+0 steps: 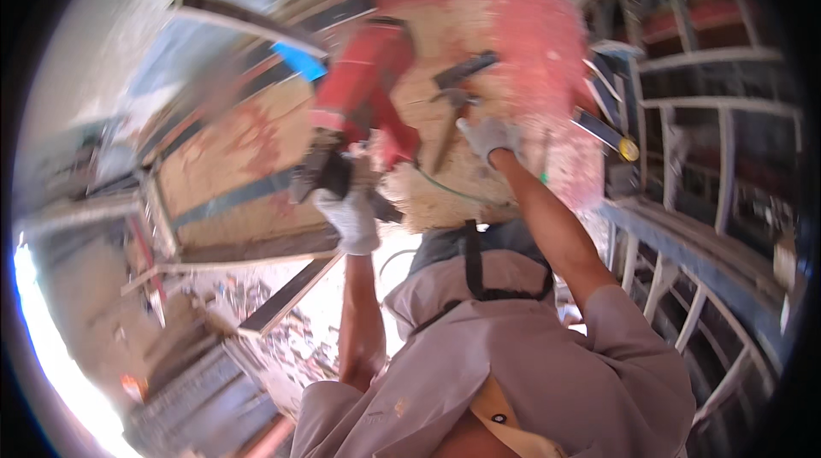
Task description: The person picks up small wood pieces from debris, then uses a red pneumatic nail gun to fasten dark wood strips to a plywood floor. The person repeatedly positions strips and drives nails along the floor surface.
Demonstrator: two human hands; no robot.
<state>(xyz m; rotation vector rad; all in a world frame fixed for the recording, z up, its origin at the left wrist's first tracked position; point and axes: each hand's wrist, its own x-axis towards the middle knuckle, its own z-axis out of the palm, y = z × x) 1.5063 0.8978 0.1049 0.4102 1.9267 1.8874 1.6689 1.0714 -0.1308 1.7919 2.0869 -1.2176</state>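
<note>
My left hand [349,217], in a white work glove, is closed around the dark lower end of a red power tool [363,73]. The tool looks like a nail gun, but blur hides its details. From its handle a thin green hose or cord [457,194] curves across the board. Gloved too, my right hand [493,136] reaches forward with fingers stretched toward a hammer [446,137]. The hammer lies on the worktop with its wooden handle toward me; I cannot tell whether my fingertips touch it. Just beyond its head is a dark block [466,69].
The wooden worktop [445,22] has worn red paint. A tape measure [627,149] sits by its right edge, beside metal racks [723,107]. At the left stand wooden frames [231,184] and a blue piece [299,59]. A dark-faced plank [291,295] slopes over littered ground.
</note>
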